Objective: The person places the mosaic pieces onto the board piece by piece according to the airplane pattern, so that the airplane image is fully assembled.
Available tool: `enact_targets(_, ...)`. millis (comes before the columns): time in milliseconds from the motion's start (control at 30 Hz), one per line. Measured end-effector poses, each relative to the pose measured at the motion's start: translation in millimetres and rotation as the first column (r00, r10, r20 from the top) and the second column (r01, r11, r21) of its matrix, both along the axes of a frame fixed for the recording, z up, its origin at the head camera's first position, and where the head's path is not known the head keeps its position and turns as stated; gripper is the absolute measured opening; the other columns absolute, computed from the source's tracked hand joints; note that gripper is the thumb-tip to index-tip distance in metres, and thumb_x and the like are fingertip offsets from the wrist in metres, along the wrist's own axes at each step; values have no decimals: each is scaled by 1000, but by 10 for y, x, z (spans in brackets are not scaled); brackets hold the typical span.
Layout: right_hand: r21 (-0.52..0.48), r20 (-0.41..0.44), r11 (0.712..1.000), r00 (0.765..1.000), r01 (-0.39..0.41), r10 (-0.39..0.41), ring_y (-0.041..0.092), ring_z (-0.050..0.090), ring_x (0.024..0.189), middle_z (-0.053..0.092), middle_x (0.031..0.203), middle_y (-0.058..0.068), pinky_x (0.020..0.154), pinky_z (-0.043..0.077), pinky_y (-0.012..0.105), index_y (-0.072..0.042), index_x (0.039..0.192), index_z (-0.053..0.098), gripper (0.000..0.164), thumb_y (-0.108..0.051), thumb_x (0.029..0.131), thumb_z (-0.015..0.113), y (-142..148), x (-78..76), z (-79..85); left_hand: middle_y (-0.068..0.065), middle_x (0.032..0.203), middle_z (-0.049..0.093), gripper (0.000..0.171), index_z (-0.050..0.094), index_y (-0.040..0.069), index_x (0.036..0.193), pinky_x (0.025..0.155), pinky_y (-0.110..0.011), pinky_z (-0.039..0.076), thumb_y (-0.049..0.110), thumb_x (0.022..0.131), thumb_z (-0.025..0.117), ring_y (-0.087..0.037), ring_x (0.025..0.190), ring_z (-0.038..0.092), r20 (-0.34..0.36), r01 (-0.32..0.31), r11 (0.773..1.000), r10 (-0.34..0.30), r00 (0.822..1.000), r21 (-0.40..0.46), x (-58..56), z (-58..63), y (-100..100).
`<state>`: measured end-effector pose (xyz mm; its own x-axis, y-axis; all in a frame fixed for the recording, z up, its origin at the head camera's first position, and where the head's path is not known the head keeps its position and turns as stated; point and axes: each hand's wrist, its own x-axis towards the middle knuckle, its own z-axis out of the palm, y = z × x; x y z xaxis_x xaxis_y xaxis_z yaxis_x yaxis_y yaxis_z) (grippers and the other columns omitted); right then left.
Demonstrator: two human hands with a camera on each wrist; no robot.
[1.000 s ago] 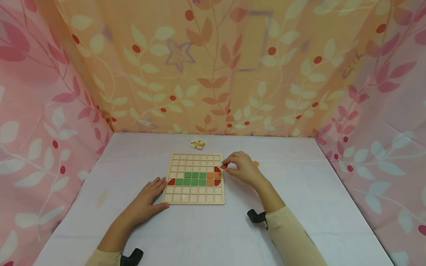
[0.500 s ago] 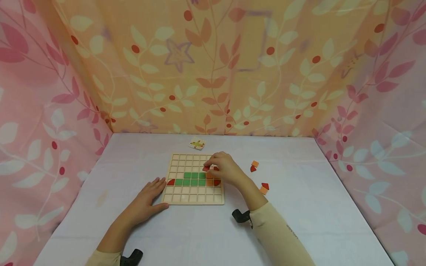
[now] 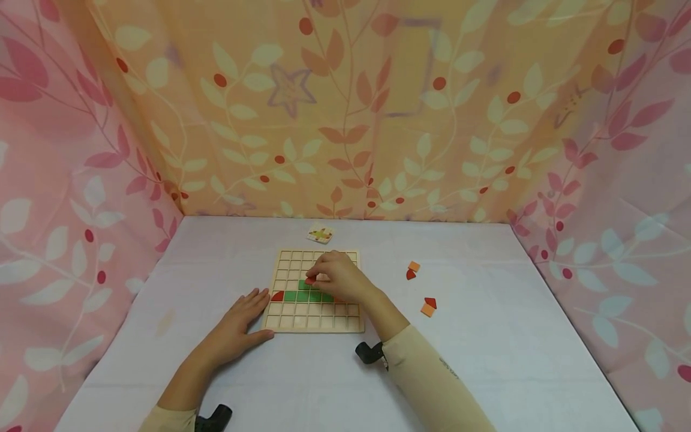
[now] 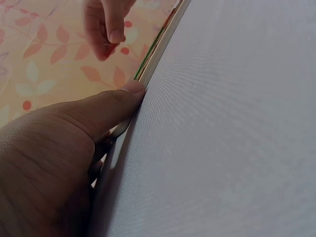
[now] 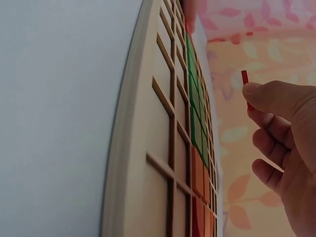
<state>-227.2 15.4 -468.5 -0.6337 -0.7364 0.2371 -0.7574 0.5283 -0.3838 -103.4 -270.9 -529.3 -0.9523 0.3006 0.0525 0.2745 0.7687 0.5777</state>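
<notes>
The red piece (image 5: 244, 77) is up over the board (image 3: 313, 329), above the green squares (image 3: 303, 296). Your right hand (image 3: 342, 277) pinches it between thumb and finger. Your left hand (image 3: 234, 327) has its fingers out straight, touching the board's left edge. Two orange squares (image 3: 414, 266) and two red bits (image 3: 411, 274) lie off to the right. A card (image 3: 321, 233) lies behind the board.

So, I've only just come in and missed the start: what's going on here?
A person's right hand pinches a red piece above a wooden grid board, while the left hand touches the board's left side. Green squares, orange squares and red quarter-circles already sit in some cells. Two loose red pieces and two loose orange squares lie on the white table to the board's right.
</notes>
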Motion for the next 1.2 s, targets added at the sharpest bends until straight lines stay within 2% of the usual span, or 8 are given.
enact_targets(167,65,-33,998,999,-9,11,12,59,111,69,107,-11,102,46,36,-25,113,79,18,-31,97,73,-169,-6,-53,-6,168,31,89,40,8,158,128,-55,13,48,88,78,-34,157,19,9,0,1000,0,1000,2,1,3,2)
enact_targets(333,141,-79,990,996,-25,36,12,58,106,69,107,-11,98,48,34,-26,114,79,20,-32,96,73,-301,-24,-98,-6,167,31,89,40,8,158,126,-59,14,48,88,78,-35,157,19,17,1,1000,-1,1000,10,2,17,18)
enact_targets(667,172,-31,985,1000,4,1,12,59,110,69,114,-10,100,47,34,-27,118,78,23,-33,96,73,-464,-70,-172,-6,168,31,89,39,7,158,127,-57,14,45,88,79,-33,158,19,24,-9,1000,9,1000,3,14,42,28)
enact_targets(1200,200,7,980,1000,16,-17,13,57,111,69,113,-9,98,48,36,-28,117,78,22,-30,96,73,-556,-102,-220,-6,168,31,89,40,9,158,127,-56,15,44,88,80,-33,158,19,24,-18,1000,18,1000,-11,10,33,25)
